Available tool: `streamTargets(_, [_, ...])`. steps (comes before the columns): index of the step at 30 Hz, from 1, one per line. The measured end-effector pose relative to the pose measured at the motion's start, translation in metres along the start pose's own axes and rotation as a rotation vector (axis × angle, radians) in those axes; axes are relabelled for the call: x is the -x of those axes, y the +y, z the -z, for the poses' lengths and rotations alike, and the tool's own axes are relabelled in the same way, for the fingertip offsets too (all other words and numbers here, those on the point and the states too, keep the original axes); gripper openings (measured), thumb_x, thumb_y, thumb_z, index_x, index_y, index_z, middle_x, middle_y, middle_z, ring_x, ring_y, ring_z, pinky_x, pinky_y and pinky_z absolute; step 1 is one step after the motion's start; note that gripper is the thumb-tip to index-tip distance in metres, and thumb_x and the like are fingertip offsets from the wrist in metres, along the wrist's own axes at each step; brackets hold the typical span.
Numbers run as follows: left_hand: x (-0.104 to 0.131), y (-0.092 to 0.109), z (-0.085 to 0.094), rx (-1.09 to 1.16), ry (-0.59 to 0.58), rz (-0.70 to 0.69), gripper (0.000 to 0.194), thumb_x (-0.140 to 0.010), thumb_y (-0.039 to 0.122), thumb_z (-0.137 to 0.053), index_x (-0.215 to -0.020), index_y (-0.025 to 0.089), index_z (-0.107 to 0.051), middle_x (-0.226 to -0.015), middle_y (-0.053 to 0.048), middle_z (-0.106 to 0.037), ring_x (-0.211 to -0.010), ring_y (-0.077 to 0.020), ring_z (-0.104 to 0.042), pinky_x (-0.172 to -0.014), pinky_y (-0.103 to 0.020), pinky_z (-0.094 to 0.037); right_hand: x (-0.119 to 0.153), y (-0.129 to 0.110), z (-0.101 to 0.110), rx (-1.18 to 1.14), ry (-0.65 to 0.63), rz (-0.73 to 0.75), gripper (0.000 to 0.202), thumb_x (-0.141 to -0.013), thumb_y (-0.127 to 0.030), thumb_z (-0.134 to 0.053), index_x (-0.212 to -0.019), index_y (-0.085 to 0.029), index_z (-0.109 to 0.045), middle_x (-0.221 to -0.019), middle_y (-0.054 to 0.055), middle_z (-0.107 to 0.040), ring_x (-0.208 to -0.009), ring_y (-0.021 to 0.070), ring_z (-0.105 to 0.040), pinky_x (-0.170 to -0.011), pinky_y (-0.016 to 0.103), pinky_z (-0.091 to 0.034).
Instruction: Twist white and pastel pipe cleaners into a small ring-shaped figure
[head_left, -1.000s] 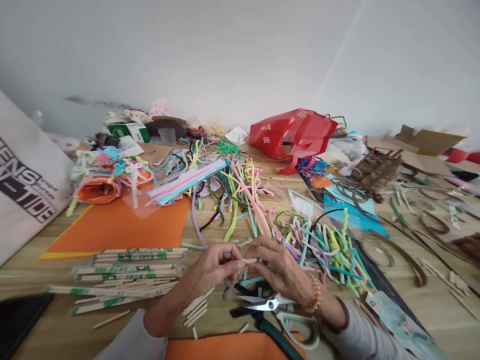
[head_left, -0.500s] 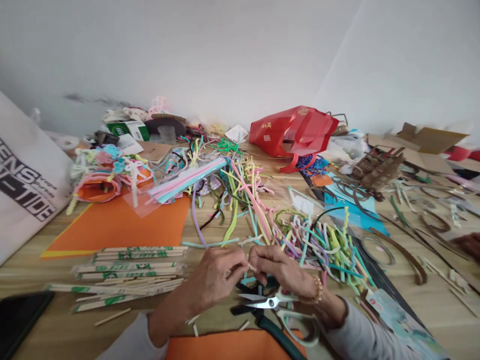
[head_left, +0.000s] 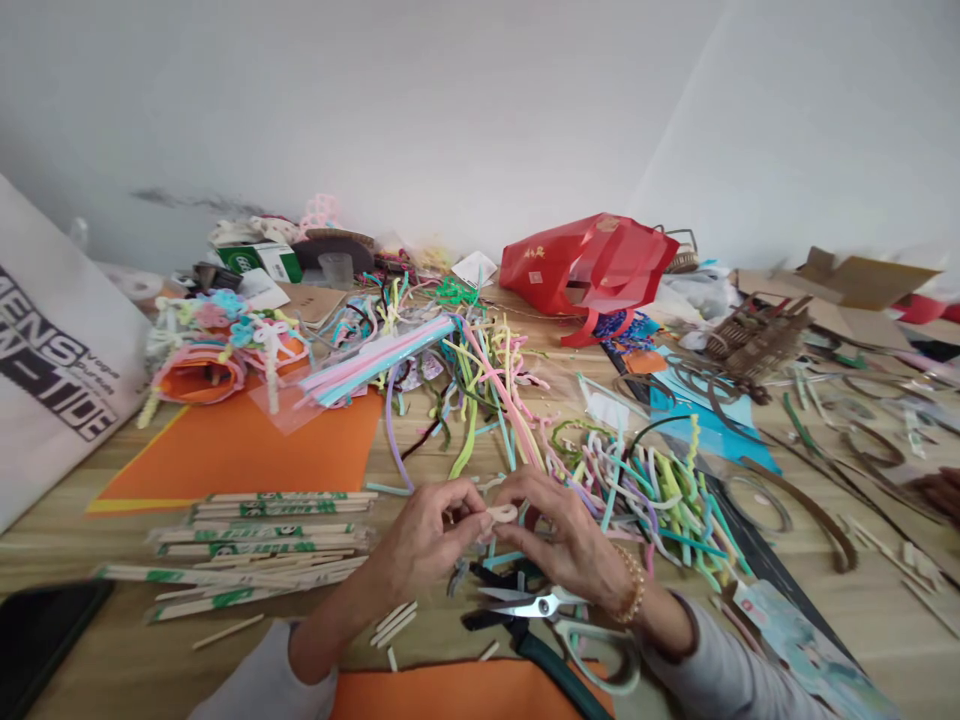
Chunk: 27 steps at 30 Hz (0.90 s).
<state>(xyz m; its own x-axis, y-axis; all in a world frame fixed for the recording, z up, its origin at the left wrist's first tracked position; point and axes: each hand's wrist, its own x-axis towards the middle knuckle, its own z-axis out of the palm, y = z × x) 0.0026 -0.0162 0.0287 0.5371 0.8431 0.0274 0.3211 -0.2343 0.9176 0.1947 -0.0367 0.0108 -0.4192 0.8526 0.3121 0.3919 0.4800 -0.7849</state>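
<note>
A small pale looped strip (head_left: pixel 502 513) is pinched between the fingertips of my left hand (head_left: pixel 439 528) and my right hand (head_left: pixel 564 530), which meet above the table's front middle. Just below my right hand lie white-handled scissors (head_left: pixel 541 604) with their blades apart, on top of a dark-handled tool (head_left: pixel 551 665). Short pale stick pieces (head_left: pixel 394 622) are beside my left wrist. An orange sheet (head_left: pixel 427 692) lies at the front edge. Behind my hands spreads a heap of coloured fuzzy stems (head_left: pixel 480 375).
Wrapped chopsticks (head_left: pixel 277 532) and a dark phone (head_left: pixel 49 625) lie at left, near a white printed bag (head_left: pixel 67 360). A red bag (head_left: pixel 589 265) stands behind. Brown strips (head_left: pixel 810 510) and another person's hand (head_left: pixel 937 492) are at right.
Both hands have shifted up slightly, and the pale loop between them now shows more clearly. The short sticks beside my left wrist are more exposed.
</note>
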Motion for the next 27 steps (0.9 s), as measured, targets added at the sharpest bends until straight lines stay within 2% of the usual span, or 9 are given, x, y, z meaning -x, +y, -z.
streamTargets(2, [0.000,0.000,0.000,0.034,-0.019,0.016,0.020,-0.084,0.026,-0.054,-0.071,0.013,-0.062,-0.069,-0.003,-0.066,-0.062,-0.0137,-0.057,-0.057,-0.022,-0.040,0.000,0.002,0.002,0.119,-0.033,0.113,0.010,-0.094,-0.022,-0.050,-0.098,-0.019,-0.059,-0.097,0.007,-0.060,-0.088,0.0167,-0.056,-0.076,0.027,-0.045])
streamTargets(4, [0.000,-0.002,0.000,0.041,-0.026,0.026,0.019,-0.082,0.025,-0.055,-0.069,0.013,-0.062,-0.066,-0.002,-0.064,-0.060,-0.0128,-0.054,-0.056,-0.021,-0.039,0.001,0.004,0.003,0.182,-0.060,0.153,0.014,-0.095,-0.020,-0.045,-0.099,-0.019,-0.058,-0.097,0.007,-0.059,-0.087,0.0164,-0.057,-0.076,0.027,-0.044])
streamTargets(9, [-0.001,-0.009,-0.004,-0.030,-0.012,0.020,0.017,-0.081,0.023,-0.056,-0.067,0.014,-0.061,-0.062,0.000,-0.060,-0.058,-0.0117,-0.051,-0.054,-0.020,-0.038,0.001,0.003,0.006,0.207,-0.155,0.119,0.016,-0.097,-0.021,-0.042,-0.093,-0.019,-0.058,-0.090,0.006,-0.057,-0.079,0.0147,-0.055,-0.071,0.025,-0.042])
streamTargets(12, [0.001,-0.011,-0.006,-0.158,0.000,-0.069,0.017,-0.083,0.021,-0.053,-0.070,0.015,-0.061,-0.062,0.001,-0.061,-0.058,-0.0117,-0.052,-0.055,-0.020,-0.038,0.001,-0.001,0.006,0.154,-0.164,0.087,0.021,-0.097,-0.023,-0.041,-0.082,-0.018,-0.054,-0.082,0.003,-0.054,-0.074,0.0132,-0.051,-0.068,0.024,-0.039])
streamTargets(14, [0.002,-0.012,-0.007,-0.290,0.016,-0.151,0.019,-0.086,0.019,-0.051,-0.069,0.016,-0.061,-0.063,0.001,-0.061,-0.059,-0.0118,-0.053,-0.057,-0.021,-0.038,0.000,-0.003,0.004,0.112,-0.131,0.022,0.025,-0.097,-0.024,-0.041,-0.074,-0.018,-0.049,-0.074,0.000,-0.049,-0.069,0.0120,-0.047,-0.065,0.024,-0.036])
streamTargets(16, [0.004,-0.012,-0.010,-0.425,0.040,-0.248,0.022,-0.088,0.016,-0.048,-0.068,0.016,-0.058,-0.063,0.001,-0.060,-0.059,-0.0118,-0.053,-0.058,-0.022,-0.037,0.000,-0.004,0.000,0.043,-0.086,-0.102,0.029,-0.097,-0.027,-0.041,-0.070,-0.018,-0.045,-0.067,-0.003,-0.044,-0.062,0.0107,-0.041,-0.059,0.023,-0.032])
streamTargets(20, [0.007,-0.015,-0.014,-0.627,0.085,-0.417,0.022,-0.090,0.012,-0.046,-0.071,0.018,-0.056,-0.069,0.000,-0.060,-0.063,-0.0134,-0.055,-0.060,-0.024,-0.039,0.001,0.001,-0.009,-0.210,-0.050,-0.340,0.037,-0.096,-0.039,-0.041,-0.066,-0.018,-0.041,-0.059,-0.006,-0.035,-0.054,0.0088,-0.030,-0.050,0.022,-0.026])
streamTargets(23, [0.010,-0.017,-0.015,-0.786,0.094,-0.462,0.018,-0.091,0.012,-0.044,-0.078,0.018,-0.056,-0.077,-0.002,-0.062,-0.069,-0.0167,-0.058,-0.063,-0.027,-0.042,0.001,0.004,-0.013,-0.314,0.016,-0.378,0.039,-0.093,-0.045,-0.045,-0.066,-0.017,-0.045,-0.058,-0.006,-0.035,-0.053,0.0083,-0.030,-0.048,0.021,-0.025])
streamTargets(27, [0.016,-0.011,-0.016,-0.940,0.026,-0.558,0.016,-0.089,0.010,-0.041,-0.090,0.017,-0.056,-0.088,-0.006,-0.064,-0.084,-0.0226,-0.061,-0.070,-0.033,-0.047,-0.001,0.007,-0.017,-0.505,0.115,-0.458,0.038,-0.087,-0.050,-0.053,-0.070,-0.016,-0.053,-0.054,-0.006,-0.041,-0.048,0.0074,-0.035,-0.045,0.020,-0.028])
